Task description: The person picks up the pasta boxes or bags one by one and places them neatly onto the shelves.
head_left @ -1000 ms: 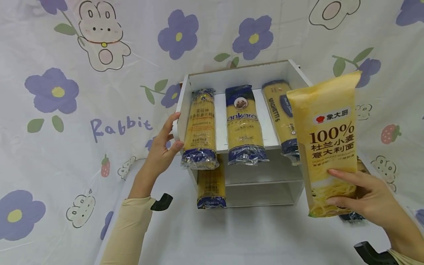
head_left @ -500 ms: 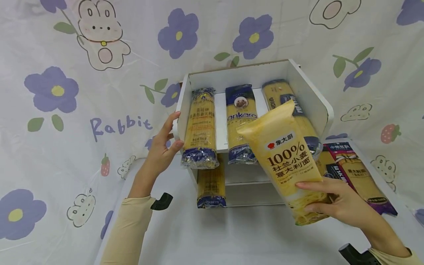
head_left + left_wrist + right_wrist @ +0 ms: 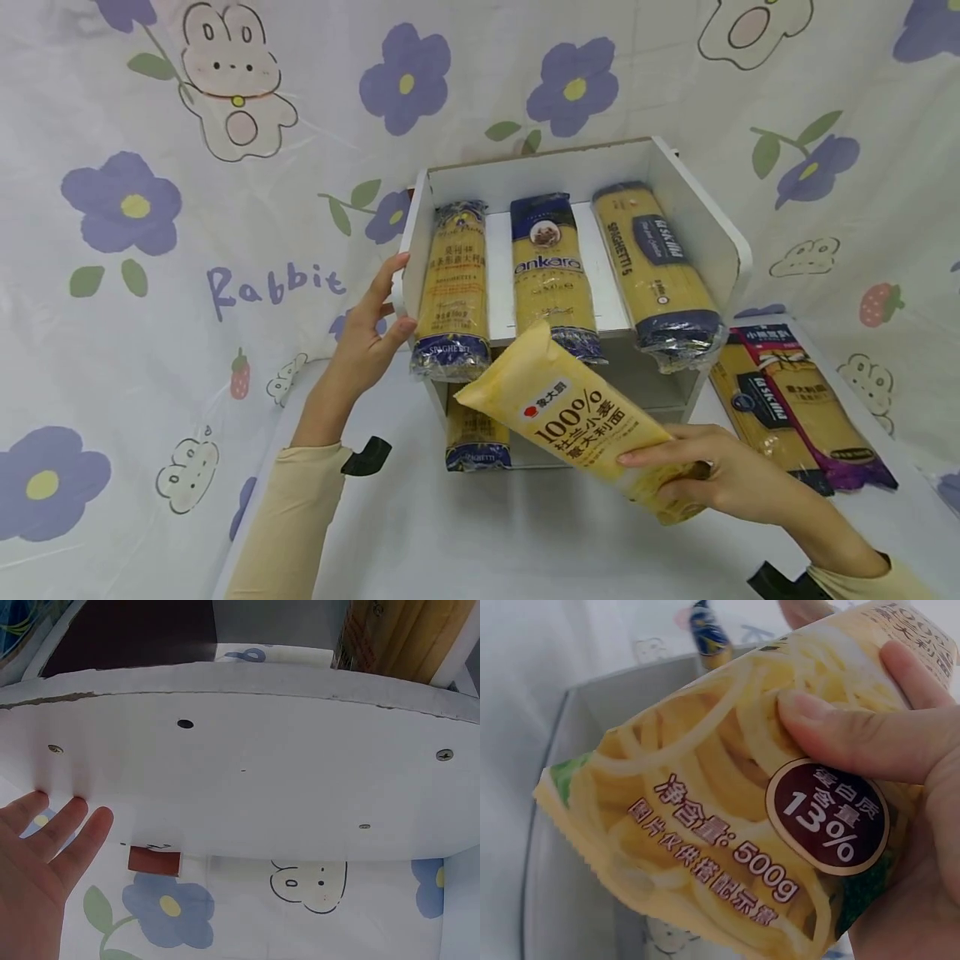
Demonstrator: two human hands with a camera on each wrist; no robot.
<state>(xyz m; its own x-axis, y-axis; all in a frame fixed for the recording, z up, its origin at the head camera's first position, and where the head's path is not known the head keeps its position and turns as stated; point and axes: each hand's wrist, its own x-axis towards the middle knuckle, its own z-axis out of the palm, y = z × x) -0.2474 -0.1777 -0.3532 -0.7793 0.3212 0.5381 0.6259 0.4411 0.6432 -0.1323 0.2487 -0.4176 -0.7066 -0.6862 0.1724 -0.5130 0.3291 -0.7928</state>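
My right hand [image 3: 720, 475] grips the lower end of a yellow pack of spaghetti [image 3: 585, 417], also filling the right wrist view [image 3: 705, 795]. The pack tilts up to the left, its top end in front of the white shelf's [image 3: 731, 225] lower openings. My left hand [image 3: 367, 333] touches the shelf's left side, its thumb by the front edge; in the left wrist view straight fingers [image 3: 90, 836] rest against the white panel. On the top level lie a blue-ended spaghetti pack [image 3: 453, 283], an ankara pack [image 3: 551, 275] and a La Skilla pack [image 3: 660, 267].
Another spaghetti pack [image 3: 477, 442] sticks out of a lower level at the left. Right of the shelf, a second La Skilla pack [image 3: 765, 408] and a purple-ended pasta pack [image 3: 817, 400] lie on the white table [image 3: 420, 550]. A flower-printed cloth [image 3: 465, 75] hangs behind.
My right hand has carried the yellow spaghetti pack left and down, from the shelf's right side to before its lower levels, tilting it leftward. The left hand stays put.
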